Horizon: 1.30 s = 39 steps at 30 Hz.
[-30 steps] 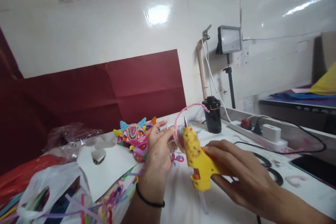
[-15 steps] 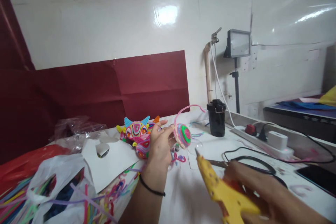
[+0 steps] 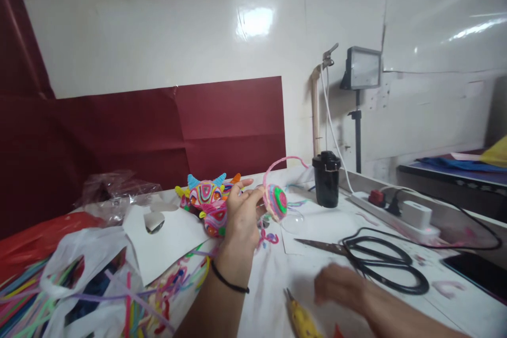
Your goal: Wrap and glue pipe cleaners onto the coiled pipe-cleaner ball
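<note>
My left hand [image 3: 242, 216], with a black band at its wrist, pinches a round dome [image 3: 277, 203] of coiled pipe cleaners in pink, green, blue and cream. From its top a loose pink pipe cleaner [image 3: 283, 159] arcs to the right. My right hand [image 3: 340, 288] is blurred above the table, apart from the yellow glue gun [image 3: 300, 319], whose tip points away from me at the lower edge. Its fingers are smeared and partly hidden. Just beyond it lie black-handled scissors [image 3: 366, 254]. Behind my left hand sits a colourful pipe-cleaner figure [image 3: 206, 195] with blue horns.
A black lidded cup [image 3: 327, 179] and a power strip [image 3: 362, 200] stand at the right, with a phone [image 3: 477, 274] nearer me. At the left are white card [image 3: 174, 240], a plastic bag [image 3: 93, 253] and bundled pipe cleaners [image 3: 24, 290]. A clear round piece [image 3: 293, 222] lies beyond the scissors.
My right hand has let go of the glue gun, which is now lower, near the bottom edge. The scissors show fully now. My left hand holds the dome almost unchanged.
</note>
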Available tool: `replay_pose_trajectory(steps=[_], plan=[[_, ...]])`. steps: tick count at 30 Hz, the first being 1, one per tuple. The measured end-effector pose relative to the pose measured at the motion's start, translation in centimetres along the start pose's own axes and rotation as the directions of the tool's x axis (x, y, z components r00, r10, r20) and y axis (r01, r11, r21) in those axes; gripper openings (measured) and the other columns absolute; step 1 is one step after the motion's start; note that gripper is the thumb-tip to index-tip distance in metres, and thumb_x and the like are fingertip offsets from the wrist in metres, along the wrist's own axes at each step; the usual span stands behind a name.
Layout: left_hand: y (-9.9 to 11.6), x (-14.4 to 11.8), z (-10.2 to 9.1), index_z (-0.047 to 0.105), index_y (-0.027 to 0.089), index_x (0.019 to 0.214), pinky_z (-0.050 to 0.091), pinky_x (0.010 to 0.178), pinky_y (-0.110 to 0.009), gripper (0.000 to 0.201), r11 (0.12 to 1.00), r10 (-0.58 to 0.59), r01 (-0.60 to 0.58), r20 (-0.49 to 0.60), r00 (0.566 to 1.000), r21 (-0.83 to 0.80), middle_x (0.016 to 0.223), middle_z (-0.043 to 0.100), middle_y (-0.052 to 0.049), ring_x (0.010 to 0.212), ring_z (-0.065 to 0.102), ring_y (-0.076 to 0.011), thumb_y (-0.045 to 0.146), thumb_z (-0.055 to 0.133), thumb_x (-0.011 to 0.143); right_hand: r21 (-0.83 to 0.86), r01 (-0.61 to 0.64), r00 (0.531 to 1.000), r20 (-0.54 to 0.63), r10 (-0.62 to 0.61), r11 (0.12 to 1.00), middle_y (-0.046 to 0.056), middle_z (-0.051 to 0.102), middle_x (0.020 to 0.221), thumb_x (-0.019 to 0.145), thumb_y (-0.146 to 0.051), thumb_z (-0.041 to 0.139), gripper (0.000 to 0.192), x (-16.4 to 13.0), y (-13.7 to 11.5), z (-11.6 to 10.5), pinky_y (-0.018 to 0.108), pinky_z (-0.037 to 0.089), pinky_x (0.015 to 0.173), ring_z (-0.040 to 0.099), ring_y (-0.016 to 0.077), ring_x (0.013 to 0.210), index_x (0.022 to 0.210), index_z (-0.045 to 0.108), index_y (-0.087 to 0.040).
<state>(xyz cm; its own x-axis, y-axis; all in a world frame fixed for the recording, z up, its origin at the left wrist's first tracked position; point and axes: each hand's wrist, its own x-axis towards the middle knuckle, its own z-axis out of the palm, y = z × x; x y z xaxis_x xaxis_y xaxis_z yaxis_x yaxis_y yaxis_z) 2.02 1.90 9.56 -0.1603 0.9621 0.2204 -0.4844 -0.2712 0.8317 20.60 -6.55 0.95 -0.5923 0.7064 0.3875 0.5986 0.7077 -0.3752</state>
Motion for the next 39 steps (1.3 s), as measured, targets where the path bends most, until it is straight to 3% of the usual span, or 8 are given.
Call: replay_pose_trajectory(steps=[1, 3, 6, 8, 13, 21, 32, 39], plan=[[0.0, -0.1, 0.1, 0.049, 0.018, 0.092, 0.047, 0.049, -0.019, 0.038, 1.0, 0.005, -0.006, 0.003, 1.0, 0.008, 0.055, 0.06, 0.005, 0.048, 0.057, -0.0097, 0.011, 0.068, 0.06, 0.022, -0.037, 0.995, -0.092, 0.039, 0.999, 0.009, 0.064, 0.113, 0.076, -0.028, 0.067, 0.039, 0.6, -0.3, -0.8, 0.032, 0.048, 0.088, 0.061, 0.0251, 0.102, 0.113, 0.058, -0.024], [0.0, -0.4, 0.5, 0.049, 0.018, 0.092, 0.047, 0.049, -0.019, 0.038, 0.999, 0.026, -0.026, 0.015, 1.0, 0.033, 0.056, 0.061, 0.005, 0.049, 0.057, -0.0096, 0.012, 0.068, 0.061, 0.069, -0.09, 0.951, -0.29, 0.106, 0.994, 0.004, 0.065, 0.098, 0.081, -0.026, 0.06, 0.015, 2.3, -1.2, -2.4, 0.03, 0.049, 0.08, 0.061, 0.0209, 0.091, 0.096, 0.058, -0.025], [0.0, -0.9, 0.8, 0.048, 0.018, 0.094, 0.046, 0.049, -0.021, 0.038, 0.993, 0.077, -0.08, 0.043, 0.996, 0.081, 0.058, 0.062, 0.004, 0.048, 0.057, -0.0098, 0.015, 0.068, 0.063, 0.077, -0.063, 0.816, -0.571, 0.095, 0.995, 0.0, 0.062, 0.083, 0.084, -0.029, 0.058, 0.007, 5.2, -2.3, -3.7, 0.028, 0.046, 0.07, 0.057, 0.0177, 0.077, 0.086, 0.055, -0.023], [-0.1, -1.1, 0.9, 0.048, 0.019, 0.095, 0.046, 0.048, -0.021, 0.037, 0.986, 0.118, -0.124, 0.063, 0.991, 0.112, 0.06, 0.062, 0.004, 0.048, 0.056, -0.0101, 0.016, 0.068, 0.064, 0.111, -0.031, 0.761, -0.642, 0.095, 0.993, -0.001, 0.06, 0.078, 0.082, -0.026, 0.058, 0.004, 6.9, -2.8, -3.9, 0.027, 0.044, 0.066, 0.054, 0.0166, 0.074, 0.081, 0.054, -0.023], [-0.5, -1.1, 0.7, 0.048, 0.02, 0.097, 0.043, 0.048, -0.018, 0.035, 0.963, 0.19, -0.205, 0.098, 0.977, 0.175, 0.056, 0.057, 0.008, 0.049, 0.053, -0.0087, 0.015, 0.065, 0.067, 0.223, -0.001, 0.751, -0.644, 0.148, 0.975, -0.001, 0.06, 0.075, 0.077, -0.021, 0.059, 0.005, 9.2, -2.8, -3.2, 0.027, 0.04, 0.065, 0.052, 0.0149, 0.071, 0.076, 0.054, -0.021], [-0.9, -0.8, 0.5, 0.048, 0.021, 0.096, 0.043, 0.05, -0.018, 0.031, 0.935, 0.266, -0.287, 0.121, 0.956, 0.21, 0.055, 0.056, 0.008, 0.052, 0.055, -0.0095, 0.013, 0.063, 0.069, 0.292, -0.05, 0.738, -0.633, 0.232, 0.955, -0.002, 0.058, 0.067, 0.074, -0.022, 0.06, 0.01, 10.4, -2.6, -2.8, 0.028, 0.037, 0.064, 0.049, 0.0139, 0.065, 0.068, 0.052, -0.021], [-1.2, -0.6, 0.5, 0.048, 0.02, 0.096, 0.047, 0.053, -0.021, 0.033, 0.936, 0.256, -0.274, 0.108, 0.961, 0.219, 0.056, 0.057, 0.008, 0.053, 0.056, -0.0101, 0.013, 0.063, 0.068, 0.279, -0.069, 0.725, -0.645, 0.24, 0.958, -0.003, 0.056, 0.064, 0.07, -0.02, 0.06, 0.01, 10.7, -2.5, -2.7, 0.026, 0.036, 0.061, 0.047, 0.0135, 0.064, 0.067, 0.051, -0.021], [-1.3, -0.7, 0.4, 0.048, 0.021, 0.096, 0.045, 0.051, -0.019, 0.032, 0.936, 0.25, -0.271, 0.114, 0.961, 0.227, 0.055, 0.056, 0.008, 0.052, 0.056, -0.01, 0.014, 0.064, 0.069, 0.288, -0.092, 0.747, -0.613, 0.257, 0.953, -0.003, 0.056, 0.064, 0.071, -0.02, 0.058, 0.009, 10.9, -2.7, -2.8, 0.026, 0.036, 0.06, 0.048, 0.0134, 0.063, 0.068, 0.05, -0.021]])
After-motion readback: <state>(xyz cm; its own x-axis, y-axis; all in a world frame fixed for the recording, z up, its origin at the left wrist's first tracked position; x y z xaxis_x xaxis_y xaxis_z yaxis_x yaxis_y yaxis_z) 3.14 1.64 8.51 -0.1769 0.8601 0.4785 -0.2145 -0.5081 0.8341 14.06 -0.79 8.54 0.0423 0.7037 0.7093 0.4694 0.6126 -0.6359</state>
